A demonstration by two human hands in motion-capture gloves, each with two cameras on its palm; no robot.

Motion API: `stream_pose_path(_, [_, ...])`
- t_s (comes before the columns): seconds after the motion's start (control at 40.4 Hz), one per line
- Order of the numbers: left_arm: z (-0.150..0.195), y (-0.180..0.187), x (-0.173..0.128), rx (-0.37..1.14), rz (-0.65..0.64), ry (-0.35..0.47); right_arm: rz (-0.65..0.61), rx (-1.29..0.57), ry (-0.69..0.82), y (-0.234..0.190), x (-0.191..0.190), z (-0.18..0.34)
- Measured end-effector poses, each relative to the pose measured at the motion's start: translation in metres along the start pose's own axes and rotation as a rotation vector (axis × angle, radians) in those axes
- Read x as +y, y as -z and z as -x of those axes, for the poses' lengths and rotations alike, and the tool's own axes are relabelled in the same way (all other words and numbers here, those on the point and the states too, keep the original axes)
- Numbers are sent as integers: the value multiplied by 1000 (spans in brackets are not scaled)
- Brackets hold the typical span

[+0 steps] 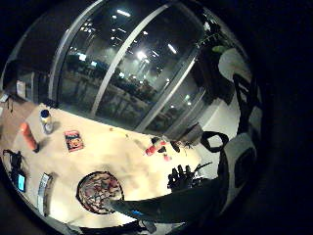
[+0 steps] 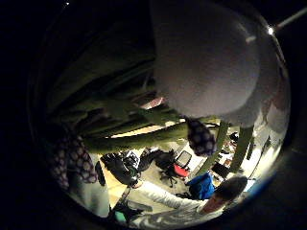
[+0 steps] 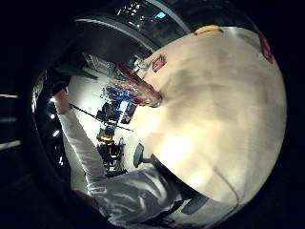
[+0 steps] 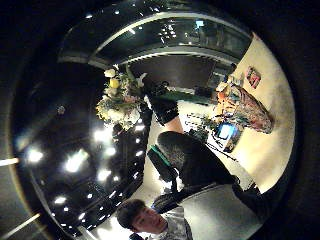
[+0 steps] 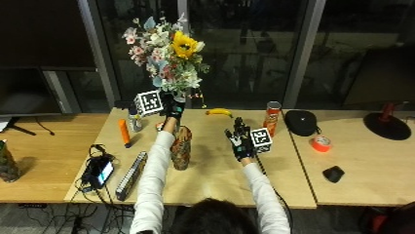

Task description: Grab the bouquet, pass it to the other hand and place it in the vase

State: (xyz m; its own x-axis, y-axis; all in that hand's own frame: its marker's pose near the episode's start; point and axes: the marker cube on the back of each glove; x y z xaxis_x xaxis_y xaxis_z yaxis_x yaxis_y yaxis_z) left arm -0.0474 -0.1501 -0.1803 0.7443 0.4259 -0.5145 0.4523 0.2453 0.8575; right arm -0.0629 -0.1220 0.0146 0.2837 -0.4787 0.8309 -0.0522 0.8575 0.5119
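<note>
Room: dark glass panels stood behind a wooden table, with a second table to its right.
Bouquet: the bouquet of a yellow sunflower, pink and pale blooms was held upright in the air above the table's far edge, towards the far left corner. In the left thumb side palm view its green stems ran close across the palm.
Left hand: the left hand was raised over the far edge, its fingers curled round the stems at the foot of the bouquet.
Right hand: the right hand hovered over the middle of the table, fingers straight and spread, holding nothing, well apart from the bouquet.
Vase: the patterned vase stood upright on the table just beside the left forearm, between the two arms, below the bouquet.
Far edge: a banana lay there, and a tall can stood near the far right corner.
Left edge: an orange tube, a phone and a long flat bar lay along it.
Second table: a black mouse, a roll of orange tape and a black cap lay there.
</note>
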Motion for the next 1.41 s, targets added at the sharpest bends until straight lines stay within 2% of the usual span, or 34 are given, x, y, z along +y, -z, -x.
stream_pose_path(0.049, [20, 2, 3, -97, -1, 70, 0, -42, -96, -1, 5, -3])
stream_pose_path(0.099, [33, 3, 7, -130, 0, 110, 0, -49, -125, 0, 6, -8])
stream_pose_path(0.247, [48, 4, 16, -105, 19, 161, -2, -59, -135, 4, 4, -22])
stream_pose_path(0.322, [58, 6, 23, -87, 67, 180, -2, -63, -131, 4, 4, -27])
stream_pose_path(0.371, [71, 9, 33, -93, 164, 187, -1, -52, -134, 5, 4, -32])
stream_pose_path(0.421, [87, 14, 52, -97, 331, 220, 3, -39, -149, 5, 6, -35])
stream_pose_path(0.52, [145, 39, 113, -157, 680, 336, 24, -6, -185, 9, 13, -47])
stream_pose_path(0.594, [182, 65, 158, -135, 793, 446, 29, 20, -220, 15, 18, -61])
stream_pose_path(0.643, [173, 82, 177, -90, 804, 497, 26, 43, -225, 20, 23, -64])
stream_pose_path(0.668, [161, 89, 182, -79, 798, 496, 23, 56, -218, 22, 27, -63])
stream_pose_path(0.742, [148, 105, 187, -119, 759, 412, 5, 119, -208, 29, 38, -55])
stream_pose_path(0.767, [147, 108, 187, -132, 751, 409, -6, 151, -227, 33, 41, -56])
stream_pose_path(0.841, [137, 117, 184, -146, 744, 486, -38, 204, -279, 46, 47, -64])
stream_pose_path(0.891, [133, 120, 180, -170, 731, 501, -43, 193, -259, 53, 49, -66])
stream_pose_path(0.99, [142, 124, 173, -241, 692, 450, -62, 208, -237, 67, 54, -75])
stream_pose_path(1.113, [157, 130, 169, -168, 649, 352, -117, 210, -296, 77, 57, -91])
stream_pose_path(1.163, [172, 129, 172, -195, 618, 378, -107, 165, -314, 76, 60, -93])
stream_pose_path(1.237, [180, 129, 179, -175, 637, 480, -86, 133, -314, 73, 64, -94])
stream_pose_path(1.336, [175, 131, 178, -197, 618, 409, -87, 159, -266, 71, 63, -101])
stream_pose_path(1.41, [175, 134, 176, -202, 616, 438, -101, 225, -260, 74, 62, -110])
